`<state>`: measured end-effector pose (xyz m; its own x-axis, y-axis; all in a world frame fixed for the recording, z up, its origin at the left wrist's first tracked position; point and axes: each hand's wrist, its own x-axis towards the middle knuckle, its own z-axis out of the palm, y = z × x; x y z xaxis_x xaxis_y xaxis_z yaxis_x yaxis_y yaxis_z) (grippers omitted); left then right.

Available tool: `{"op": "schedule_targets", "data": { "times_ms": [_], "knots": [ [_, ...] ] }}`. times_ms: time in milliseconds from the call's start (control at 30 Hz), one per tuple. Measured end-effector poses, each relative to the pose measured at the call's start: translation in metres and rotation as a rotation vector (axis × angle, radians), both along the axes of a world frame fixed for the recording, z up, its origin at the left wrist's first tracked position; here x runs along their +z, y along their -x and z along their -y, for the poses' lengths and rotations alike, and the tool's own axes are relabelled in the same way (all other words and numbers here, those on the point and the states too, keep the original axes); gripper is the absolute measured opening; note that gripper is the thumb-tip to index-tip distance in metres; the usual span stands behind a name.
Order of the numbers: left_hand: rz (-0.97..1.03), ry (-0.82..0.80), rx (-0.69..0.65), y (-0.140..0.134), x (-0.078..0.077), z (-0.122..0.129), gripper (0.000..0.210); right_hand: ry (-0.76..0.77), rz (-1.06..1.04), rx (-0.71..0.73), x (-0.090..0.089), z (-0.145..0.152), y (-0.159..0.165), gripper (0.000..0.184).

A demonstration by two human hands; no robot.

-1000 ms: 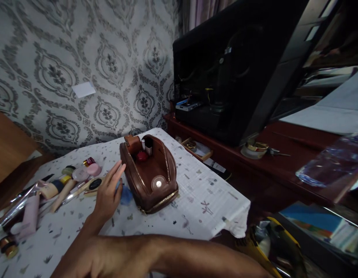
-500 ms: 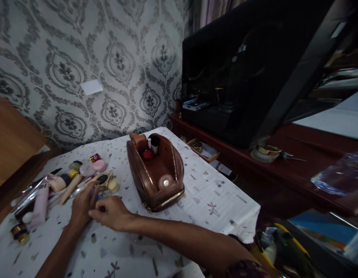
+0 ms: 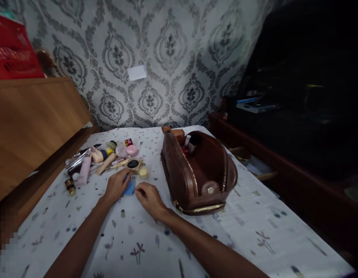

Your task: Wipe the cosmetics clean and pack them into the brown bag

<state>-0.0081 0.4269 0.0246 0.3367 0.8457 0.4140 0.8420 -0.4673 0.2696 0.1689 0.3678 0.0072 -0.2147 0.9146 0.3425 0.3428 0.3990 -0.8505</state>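
Observation:
A small flat blue piece (image 3: 129, 187), like a thin packet or sheet, lies between my hands just above the cloth. My left hand (image 3: 117, 186) is closed on its left side, fingers pressed over it. My right hand (image 3: 150, 199) is curled closed, its fingertips meeting at the blue piece's right edge; whether they grip it I cannot tell. Just beyond are a small cream-lidded jar (image 3: 143, 173) and a compact with a black oval (image 3: 133, 164). To the right, a brown zippered bag (image 3: 181, 185) stands unzipped, with a few cosmetics inside.
Several cosmetics, including a pink tube (image 3: 85, 170), a pink jar (image 3: 132, 150) and a dark bottle with gold (image 3: 70, 187), lie at the left on the patterned cloth (image 3: 155, 247). A wooden panel (image 3: 36, 127) borders the left. A dark screen (image 3: 297, 77) and partly open drawer (image 3: 267, 175) are at the right.
My view has swung left, so the bag and cosmetics appear farther right. My hands have moved slightly apart, and more of the blue piece shows between them.

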Motion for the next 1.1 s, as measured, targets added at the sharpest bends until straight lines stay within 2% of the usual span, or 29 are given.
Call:
{"op": "schedule_targets", "data": {
  "times_ms": [267,467,533,600,700,767,833,900,967,1000,1067,1100],
  "knots": [
    [0.081,0.011,0.188,0.01,-0.003,-0.006,0.022,0.006,-0.084,-0.031,0.004,0.0,-0.004,0.014],
    [0.107,0.026,0.189,0.009,-0.001,-0.004,0.028,-0.022,-0.05,-0.074,0.004,0.004,0.0,0.013],
    [0.113,0.024,0.176,0.008,0.001,-0.003,0.031,-0.075,-0.007,-0.041,0.011,0.011,0.0,0.011],
    [0.123,0.023,0.162,0.01,0.002,-0.003,0.033,-0.174,0.027,0.029,0.027,0.021,-0.003,0.01],
    [0.138,0.053,0.155,0.014,-0.001,-0.006,0.035,-0.421,0.006,0.091,0.069,0.042,-0.022,0.013],
    [0.116,0.06,0.139,0.016,-0.003,-0.008,0.035,-0.574,-0.016,0.084,0.102,0.055,-0.044,0.017],
    [0.077,0.046,0.161,0.018,-0.003,-0.009,0.037,-0.666,-0.107,-0.003,0.133,0.061,-0.072,0.017],
    [0.043,0.046,0.192,0.017,-0.001,-0.01,0.037,-0.63,-0.254,-0.183,0.155,0.057,-0.1,0.016],
    [0.029,0.054,0.201,0.016,0.003,-0.009,0.038,-0.491,-0.383,-0.368,0.166,0.041,-0.126,0.017],
    [0.029,0.056,0.201,0.015,0.005,-0.009,0.037,-0.43,-0.404,-0.411,0.168,0.029,-0.137,0.019],
    [0.037,0.058,0.199,0.014,0.006,-0.009,0.037,-0.334,-0.338,-0.481,0.167,0.004,-0.154,0.024],
    [0.042,0.057,0.198,0.013,0.006,-0.009,0.036,-0.273,-0.222,-0.501,0.165,-0.008,-0.159,0.026]
  ]
}}
